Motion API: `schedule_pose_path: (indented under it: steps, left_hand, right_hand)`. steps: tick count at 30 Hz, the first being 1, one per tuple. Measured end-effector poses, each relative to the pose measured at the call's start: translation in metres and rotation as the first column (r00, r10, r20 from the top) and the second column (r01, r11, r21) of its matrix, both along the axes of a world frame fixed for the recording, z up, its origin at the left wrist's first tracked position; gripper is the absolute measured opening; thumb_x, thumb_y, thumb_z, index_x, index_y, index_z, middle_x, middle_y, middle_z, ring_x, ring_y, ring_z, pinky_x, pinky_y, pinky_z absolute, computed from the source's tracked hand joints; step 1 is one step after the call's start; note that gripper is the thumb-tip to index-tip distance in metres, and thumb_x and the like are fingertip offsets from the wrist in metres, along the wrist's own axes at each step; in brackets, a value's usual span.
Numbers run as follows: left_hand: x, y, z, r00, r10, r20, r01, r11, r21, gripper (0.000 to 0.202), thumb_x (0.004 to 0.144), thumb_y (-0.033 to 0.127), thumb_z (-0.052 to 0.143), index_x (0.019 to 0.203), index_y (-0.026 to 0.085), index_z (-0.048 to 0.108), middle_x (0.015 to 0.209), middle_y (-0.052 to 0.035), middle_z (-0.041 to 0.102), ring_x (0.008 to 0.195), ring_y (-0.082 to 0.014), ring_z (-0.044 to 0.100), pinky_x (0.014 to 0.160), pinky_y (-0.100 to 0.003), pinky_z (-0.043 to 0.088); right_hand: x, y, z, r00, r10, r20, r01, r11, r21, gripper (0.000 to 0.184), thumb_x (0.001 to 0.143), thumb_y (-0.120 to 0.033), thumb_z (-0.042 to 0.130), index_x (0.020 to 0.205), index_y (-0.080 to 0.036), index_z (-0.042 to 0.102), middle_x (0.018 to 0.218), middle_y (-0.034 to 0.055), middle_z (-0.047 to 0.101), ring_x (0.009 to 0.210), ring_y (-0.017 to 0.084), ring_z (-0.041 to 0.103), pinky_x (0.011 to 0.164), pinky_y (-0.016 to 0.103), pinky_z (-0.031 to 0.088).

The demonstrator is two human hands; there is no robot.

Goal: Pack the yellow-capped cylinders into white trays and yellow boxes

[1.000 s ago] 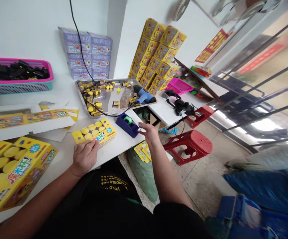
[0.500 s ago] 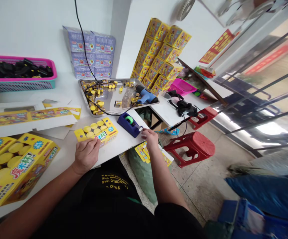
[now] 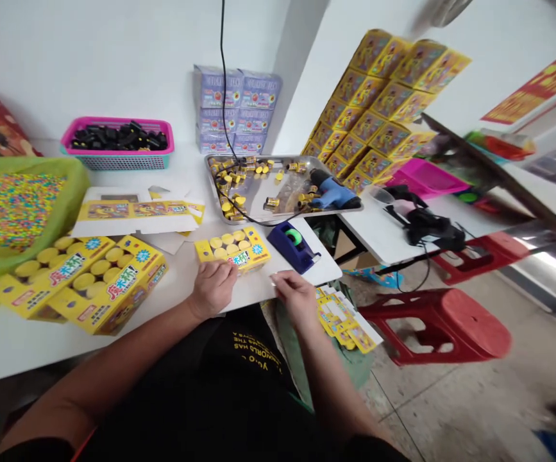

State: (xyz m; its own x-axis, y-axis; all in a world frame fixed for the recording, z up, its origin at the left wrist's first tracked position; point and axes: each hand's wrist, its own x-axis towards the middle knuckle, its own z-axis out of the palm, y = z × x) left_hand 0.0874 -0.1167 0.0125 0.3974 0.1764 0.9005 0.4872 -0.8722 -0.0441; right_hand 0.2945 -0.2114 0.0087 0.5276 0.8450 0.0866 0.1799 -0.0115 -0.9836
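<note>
My left hand point(image 3: 213, 290) grips the near edge of a yellow printed box point(image 3: 232, 250) with round yellow lids on its top. My right hand point(image 3: 297, 298) is just past the table's near edge, with thumb and fingers pinched together. Whether a thin strip of tape lies between them is too small to tell. A blue tape dispenser point(image 3: 292, 247) with a green roll stands just beyond that hand, not touching it.
Two similar yellow boxes point(image 3: 114, 282) lie to the left, beside a flat printed box blank point(image 3: 133, 217) and a green-lined bin of coloured beads point(image 3: 13, 212). Behind stand a steel tray point(image 3: 282, 202) of small cylinders with a blue glue gun point(image 3: 335, 192), and a pink basket point(image 3: 118, 128).
The view has swung left, bringing the bead bin in. My right hand has moved back from the tape dispenser toward the table's near edge. My left hand stays on the yellow box.
</note>
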Motion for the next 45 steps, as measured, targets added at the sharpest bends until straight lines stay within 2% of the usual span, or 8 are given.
schedule_pose_path:
  steps: [4,11,19,26,33,38,41,45]
  left_hand:
    - [0.000,-0.001,-0.003,1.000,0.006,-0.024,-0.007,1.000,-0.019,0.017,0.092,0.009,0.060,0.103,0.016,0.070,0.088,-0.0069,0.076,0.087,-0.0212,0.067,0.076,-0.037,0.042]
    - [0.000,-0.001,-0.004,1.000,0.001,-0.007,-0.001,0.999,-0.037,0.014,0.093,0.011,0.060,0.101,0.016,0.070,0.090,-0.0060,0.077,0.088,-0.0202,0.068,0.077,-0.036,0.043]
    - [-0.002,-0.003,-0.004,1.000,0.010,-0.019,-0.010,0.999,-0.042,0.017,0.094,0.010,0.056,0.101,0.016,0.071,0.090,-0.0073,0.076,0.089,-0.0199,0.068,0.078,-0.035,0.043]
    - [-0.001,-0.004,0.017,0.972,0.022,-0.234,-0.053,0.990,-0.128,0.029,0.096,0.021,0.053,0.118,0.015,0.070,0.082,-0.0083,0.066,0.082,-0.0235,0.058,0.069,-0.039,0.038]
    - [0.020,0.001,0.041,0.878,0.020,-0.478,-0.188,0.933,-0.305,0.022,0.095,0.021,0.057,0.077,0.016,0.069,0.084,-0.0113,0.061,0.092,-0.0272,0.054,0.071,-0.040,0.039]
    - [0.040,-0.010,0.038,0.792,0.038,-0.610,-0.280,0.910,-0.307,0.019,0.099,0.019,0.049,0.096,0.014,0.067,0.094,-0.0116,0.063,0.098,-0.0278,0.055,0.074,-0.040,0.040]
    - [0.039,-0.011,0.032,0.801,0.055,-0.596,-0.257,0.931,-0.259,0.020,0.100,0.017,0.045,0.104,0.013,0.065,0.098,-0.0128,0.063,0.099,-0.0273,0.055,0.075,-0.040,0.041]
    - [0.006,-0.013,0.031,0.880,0.000,-0.475,-0.149,0.949,-0.277,0.033,0.095,0.046,0.060,0.103,0.015,0.067,0.099,-0.0112,0.063,0.101,-0.0285,0.055,0.080,-0.041,0.044]
  right_hand:
    - [-0.051,0.028,0.015,0.974,0.179,-0.137,-0.167,0.982,0.090,0.031,0.077,-0.050,0.077,0.076,-0.020,0.071,0.053,-0.0054,0.052,0.048,0.010,0.041,0.050,0.025,0.037]
    - [-0.066,0.040,0.014,0.998,0.050,-0.033,-0.046,0.993,0.104,0.028,0.078,-0.047,0.075,0.081,-0.020,0.072,0.072,-0.0006,0.066,0.053,0.010,0.046,0.051,0.025,0.040]
    - [-0.064,0.042,0.012,0.998,0.046,-0.039,-0.044,0.997,0.061,0.056,0.077,-0.046,0.078,0.124,-0.019,0.066,0.057,-0.0106,0.047,0.048,0.009,0.042,0.051,0.025,0.037]
    - [-0.062,0.044,0.003,0.989,0.074,-0.130,-0.059,0.991,0.117,0.056,0.075,-0.043,0.077,0.123,-0.019,0.059,0.057,-0.0114,0.048,0.047,0.010,0.044,0.050,0.025,0.040]
    - [-0.056,0.040,-0.019,0.988,0.085,-0.132,-0.061,0.982,0.180,0.064,0.073,-0.036,0.074,0.132,-0.023,0.053,0.065,-0.0081,0.058,0.054,0.014,0.054,0.053,0.028,0.048]
    - [-0.044,0.015,-0.037,0.990,-0.130,-0.063,0.139,0.975,0.176,0.066,0.076,-0.048,0.076,0.132,-0.020,0.055,0.076,-0.0028,0.065,0.061,0.015,0.060,0.060,0.030,0.052]
    - [-0.031,0.009,-0.043,0.979,-0.201,-0.039,0.204,0.976,0.075,0.064,0.074,-0.057,0.076,0.122,-0.017,0.062,0.080,0.0007,0.066,0.062,0.015,0.060,0.058,0.029,0.050]
    - [-0.012,0.020,-0.045,0.965,-0.216,0.147,0.217,0.976,0.009,0.065,0.085,-0.065,0.061,0.123,-0.012,0.065,0.093,0.0086,0.070,0.064,0.018,0.060,0.061,0.033,0.051]
